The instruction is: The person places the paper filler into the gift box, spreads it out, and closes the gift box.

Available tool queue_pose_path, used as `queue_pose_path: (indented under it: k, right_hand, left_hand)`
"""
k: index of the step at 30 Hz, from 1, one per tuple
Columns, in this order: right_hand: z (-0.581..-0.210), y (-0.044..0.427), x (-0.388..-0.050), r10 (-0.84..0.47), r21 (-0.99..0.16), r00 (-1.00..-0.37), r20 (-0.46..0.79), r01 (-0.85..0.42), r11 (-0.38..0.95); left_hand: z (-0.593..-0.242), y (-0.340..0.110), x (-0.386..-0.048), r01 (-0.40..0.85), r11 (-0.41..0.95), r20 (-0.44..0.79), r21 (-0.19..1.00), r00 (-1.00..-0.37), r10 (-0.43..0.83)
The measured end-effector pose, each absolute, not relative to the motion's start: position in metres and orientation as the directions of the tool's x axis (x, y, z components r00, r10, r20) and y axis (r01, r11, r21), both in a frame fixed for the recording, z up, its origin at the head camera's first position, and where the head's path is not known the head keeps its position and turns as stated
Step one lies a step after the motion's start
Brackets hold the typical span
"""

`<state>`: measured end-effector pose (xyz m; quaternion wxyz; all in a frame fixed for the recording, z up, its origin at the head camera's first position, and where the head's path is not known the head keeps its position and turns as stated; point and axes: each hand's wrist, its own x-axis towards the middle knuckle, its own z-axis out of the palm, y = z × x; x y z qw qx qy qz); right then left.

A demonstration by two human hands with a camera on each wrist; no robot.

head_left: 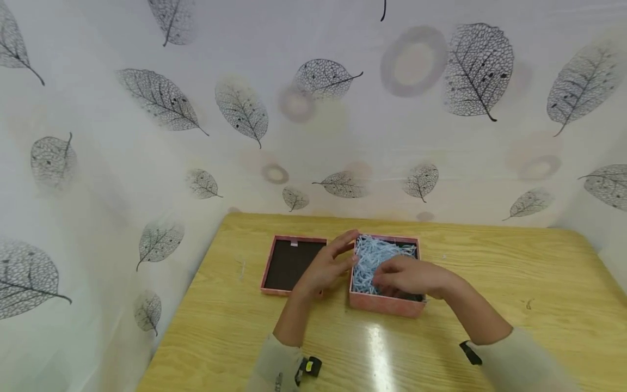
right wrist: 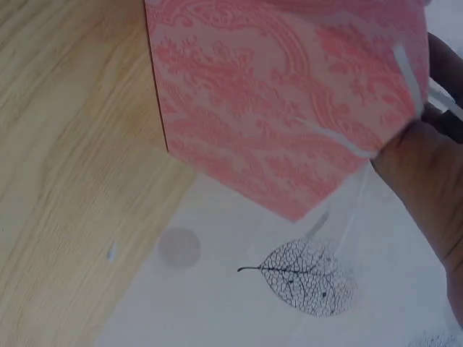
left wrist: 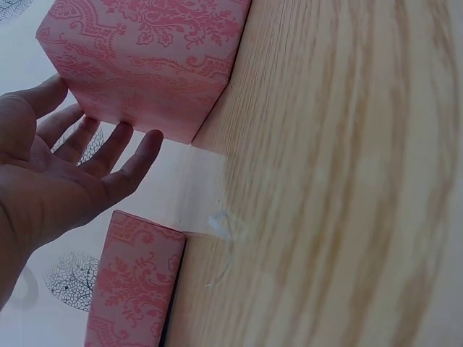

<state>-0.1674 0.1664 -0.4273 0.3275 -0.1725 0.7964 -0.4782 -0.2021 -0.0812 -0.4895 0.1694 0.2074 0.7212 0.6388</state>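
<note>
A pink patterned box (head_left: 387, 305) stands on the table, filled with light blue shredded paper (head_left: 374, 256). My left hand (head_left: 325, 269) touches the box's left side with spread fingers; in the left wrist view the fingertips (left wrist: 124, 129) rest along its pink wall. Inside the box, my right hand (head_left: 406, 274) has its fingers bent down into the shredded paper and grips some of it. The box wall hides most of those fingers in the right wrist view, where pale paper strands (right wrist: 409, 76) hang over the rim.
Left of the box lies a shallow pink-edged lid (head_left: 281, 264), its dark inside facing up, partly behind my left hand. A loose strand (head_left: 241, 268) lies on the wooden table (head_left: 210, 321). A leaf-patterned curtain (head_left: 274, 163) closes off the back and sides.
</note>
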Motion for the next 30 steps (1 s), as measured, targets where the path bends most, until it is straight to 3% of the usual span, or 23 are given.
queue_pose_path:
  k: [4, 7, 13, 19, 24, 30]
  right_hand:
    - [-0.441, 0.152, -0.172, -0.564, -0.815, -0.749, -0.347, -0.057, 0.576]
    - [-0.444, 0.152, -0.172, -0.559, -0.816, -0.75, -0.353, -0.047, 0.577]
    - [-0.415, 0.183, -0.165, -0.6, -0.91, -0.734, -0.318, 0.058, 0.411]
    - [-0.391, 0.223, -0.159, -0.606, -0.939, -0.758, -0.241, 0.024, 0.343]
    - [-0.407, 0.248, -0.141, -0.51, -0.916, -0.815, -0.276, 0.064, 0.395]
    - [-0.426, 0.246, -0.124, -0.476, -0.911, -0.831, -0.289, 0.086, 0.403]
  left_hand:
    - [-0.493, -0.079, -0.201, 0.091, 0.094, 0.03, 0.991, -0.856, 0.515]
    - [-0.496, -0.076, -0.2, 0.084, 0.088, 0.026, 0.993, -0.853, 0.521]
    - [-0.494, -0.076, -0.2, 0.073, 0.115, 0.003, 0.991, -0.855, 0.519]
    - [-0.489, -0.086, -0.2, 0.072, 0.131, -0.001, 0.989, -0.874, 0.486]
    - [-0.492, -0.085, -0.202, 0.069, 0.117, -0.001, 0.991, -0.857, 0.515]
    - [-0.493, -0.082, -0.202, 0.075, 0.115, 0.006, 0.99, -0.859, 0.512]
